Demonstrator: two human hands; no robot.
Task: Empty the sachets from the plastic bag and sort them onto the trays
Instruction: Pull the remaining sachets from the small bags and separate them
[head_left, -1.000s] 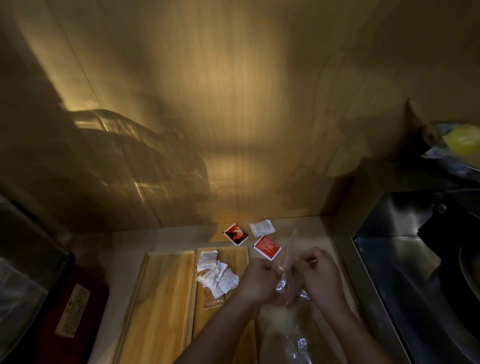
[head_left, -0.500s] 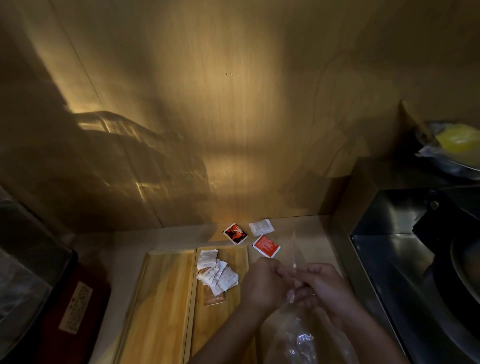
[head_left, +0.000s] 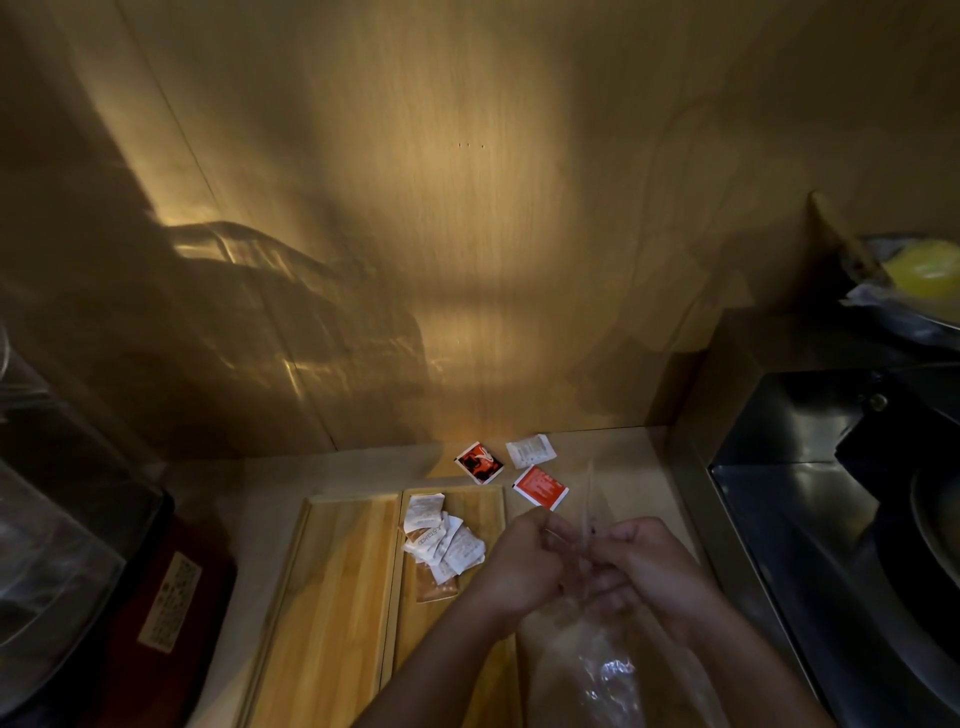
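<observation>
Presently both hands, left hand (head_left: 524, 564) and right hand (head_left: 641, 564), are pinching the clear plastic bag (head_left: 605, 670) low centre-right, its length running toward the bottom edge, while three loose sachets (head_left: 539, 486) are lying just above them, nearer the right.

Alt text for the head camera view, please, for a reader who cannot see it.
Both hands, left hand and right hand, pinch a clear plastic bag over a dim counter. White sachets are piled on the right wooden tray; the left tray is bare, and three sachets lie beyond.
</observation>
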